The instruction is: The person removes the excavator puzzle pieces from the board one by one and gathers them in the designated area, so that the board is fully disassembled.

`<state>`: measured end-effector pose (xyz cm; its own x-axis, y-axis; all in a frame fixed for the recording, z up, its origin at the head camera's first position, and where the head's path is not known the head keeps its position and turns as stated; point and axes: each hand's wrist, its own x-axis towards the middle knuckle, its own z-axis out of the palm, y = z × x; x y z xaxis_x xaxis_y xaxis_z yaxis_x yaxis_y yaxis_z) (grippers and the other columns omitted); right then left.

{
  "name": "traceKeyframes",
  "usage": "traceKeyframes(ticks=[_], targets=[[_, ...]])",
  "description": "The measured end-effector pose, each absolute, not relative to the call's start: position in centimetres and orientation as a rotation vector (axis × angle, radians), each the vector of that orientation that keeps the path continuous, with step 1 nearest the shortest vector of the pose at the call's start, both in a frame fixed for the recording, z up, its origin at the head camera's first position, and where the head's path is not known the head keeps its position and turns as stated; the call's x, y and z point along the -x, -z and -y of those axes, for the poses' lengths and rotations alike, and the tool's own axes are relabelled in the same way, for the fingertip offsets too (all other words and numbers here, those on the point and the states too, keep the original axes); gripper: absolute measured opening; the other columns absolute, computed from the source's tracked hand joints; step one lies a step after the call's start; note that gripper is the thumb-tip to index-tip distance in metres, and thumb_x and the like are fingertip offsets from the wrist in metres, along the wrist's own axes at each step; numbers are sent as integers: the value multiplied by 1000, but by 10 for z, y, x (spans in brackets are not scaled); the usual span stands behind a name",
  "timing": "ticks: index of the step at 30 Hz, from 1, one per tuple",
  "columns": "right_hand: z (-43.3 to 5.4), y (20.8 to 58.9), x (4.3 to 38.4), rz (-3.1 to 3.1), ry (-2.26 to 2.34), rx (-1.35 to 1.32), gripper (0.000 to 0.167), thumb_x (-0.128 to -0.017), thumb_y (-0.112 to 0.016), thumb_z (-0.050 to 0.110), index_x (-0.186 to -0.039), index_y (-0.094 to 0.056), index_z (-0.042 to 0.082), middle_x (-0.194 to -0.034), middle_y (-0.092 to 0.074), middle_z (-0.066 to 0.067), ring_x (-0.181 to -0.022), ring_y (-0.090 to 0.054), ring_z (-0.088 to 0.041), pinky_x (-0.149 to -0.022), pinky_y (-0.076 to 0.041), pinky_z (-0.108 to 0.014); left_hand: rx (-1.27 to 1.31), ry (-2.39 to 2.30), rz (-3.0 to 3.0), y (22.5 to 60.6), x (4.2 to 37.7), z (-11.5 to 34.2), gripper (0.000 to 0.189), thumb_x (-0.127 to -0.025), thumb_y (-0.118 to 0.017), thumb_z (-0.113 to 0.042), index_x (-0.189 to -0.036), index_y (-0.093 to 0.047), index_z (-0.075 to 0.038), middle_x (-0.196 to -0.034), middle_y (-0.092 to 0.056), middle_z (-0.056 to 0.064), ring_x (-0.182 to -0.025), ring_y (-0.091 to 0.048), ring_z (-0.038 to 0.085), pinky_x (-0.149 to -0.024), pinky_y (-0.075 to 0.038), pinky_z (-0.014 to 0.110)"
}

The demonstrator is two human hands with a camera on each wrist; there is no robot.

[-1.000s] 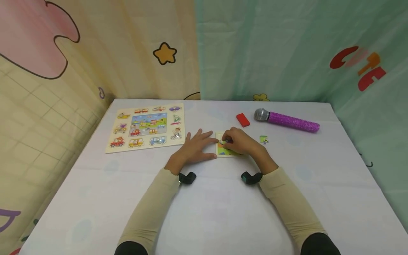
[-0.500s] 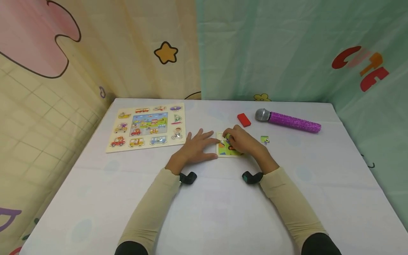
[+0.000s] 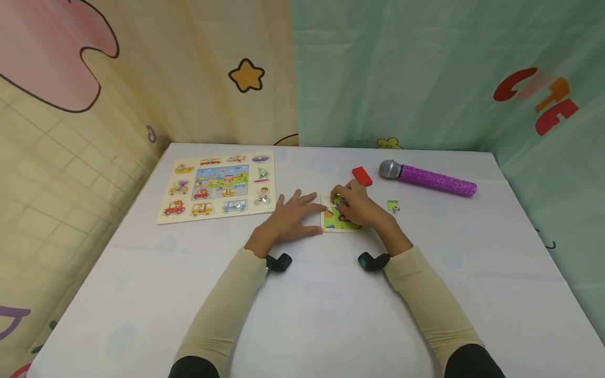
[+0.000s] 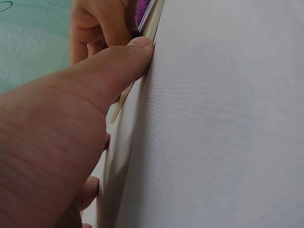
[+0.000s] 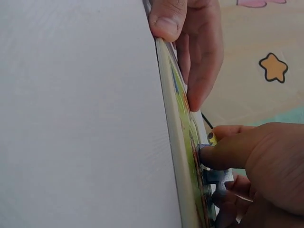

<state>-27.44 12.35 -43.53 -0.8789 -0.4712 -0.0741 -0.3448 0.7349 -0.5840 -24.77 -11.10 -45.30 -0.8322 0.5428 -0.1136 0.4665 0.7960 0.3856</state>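
Note:
A small green picture puzzle board [image 3: 331, 224] lies flat on the table between the hands. My left hand [image 3: 290, 218] has its fingers spread, with thumb and index fingertips touching the board's left edge; the left wrist view shows the thumb [image 4: 128, 57] against that edge. Over the board's far part, my right hand [image 3: 356, 205] bends its fingers and pinches a puzzle piece [image 5: 216, 176], partly hidden by the fingers. It appears tilted against the board in the right wrist view. Another puzzle piece [image 3: 393, 206], green, lies loose on the table to the right.
A larger vehicle puzzle board [image 3: 219, 205] is at the back left. Behind the right hand lies a red block [image 3: 362, 176]. A microphone [image 3: 432, 179] with a purple glitter handle rests at the back right. Printed curtains [image 3: 378, 68] stand behind the white table [image 3: 321, 315].
My right hand has shifted a little away from me over the small board, uncovering more of its picture. The left hand stays in place at the edge.

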Motion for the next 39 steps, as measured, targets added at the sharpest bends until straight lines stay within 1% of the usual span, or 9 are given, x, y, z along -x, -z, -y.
traceKeyframes(ticks=[6,11,14,19,22,25,30,33,39], targets=[[-134,432,277,-2667,868,721,31,-101,-54,-1,-126,-64,14,-120,-58,-14,-103,-52,-28,-94,-47,-46,-783,-506,-2761,452,248,111,63,-92,-65,-60,-149,-49,-38,-166,-24,-2,-154,-4,34,-116,2,65],[-147,424,279,-2663,969,689,35,-101,-56,-1,-133,-61,12,-127,-62,-15,-114,-58,-32,-100,-48,-49,-787,-491,-2766,452,247,109,62,-93,-64,-61,-149,-49,-39,-166,-24,-1,-153,-5,35,-116,2,65],[-157,414,279,-2697,1095,628,35,-100,-59,1,-135,-58,8,-125,-63,-17,-113,-60,-34,-96,-51,-50,-792,-488,-2767,452,247,108,62,-93,-64,-61,-149,-49,-39,-166,-24,-2,-153,-5,35,-116,2,65],[-181,395,276,-2781,1249,478,24,-100,-65,8,-124,-61,6,-114,-66,-14,-103,-63,-29,-87,-54,-45,-790,-505,-2768,453,247,108,62,-93,-65,-60,-149,-49,-38,-166,-23,-2,-154,-4,34,-116,3,65],[-203,390,274,-2799,1251,405,19,-102,-63,10,-121,-65,7,-110,-68,-12,-98,-64,-28,-86,-54,-44,-788,-516,-2768,454,247,109,63,-92,-65,-60,-149,-49,-38,-166,-24,-1,-154,-4,35,-116,3,65],[-230,391,271,-2793,1224,345,19,-103,-60,10,-121,-66,6,-112,-67,-13,-98,-63,-29,-85,-53,-41,-782,-518,-2775,455,246,110,64,-92,-65,-60,-149,-49,-38,-166,-25,-1,-154,-4,35,-116,3,65],[-276,404,258,-2767,1178,243,23,-104,-60,14,-123,-66,3,-117,-66,-17,-104,-60,-30,-82,-51,-30,-787,-512,-2778,454,246,113,64,-92,-65,-60,-150,-49,-38,-166,-24,-2,-154,-4,35,-116,3,65],[-295,415,253,-2776,1139,184,23,-103,-62,15,-120,-67,1,-113,-66,-18,-103,-58,-30,-82,-48,-32,-802,-513,-2780,454,247,113,64,-92,-65,-60,-150,-49,-38,-166,-25,-2,-154,-4,35,-116,3,65],[-308,432,252,-2825,1068,159,16,-101,-62,9,-111,-68,-2,-105,-67,-19,-100,-57,-32,-87,-46,-44,-797,-542,-2761,454,247,111,63,-92,-66,-59,-150,-49,-38,-166,-24,-1,-154,-3,34,-116,5,65]])
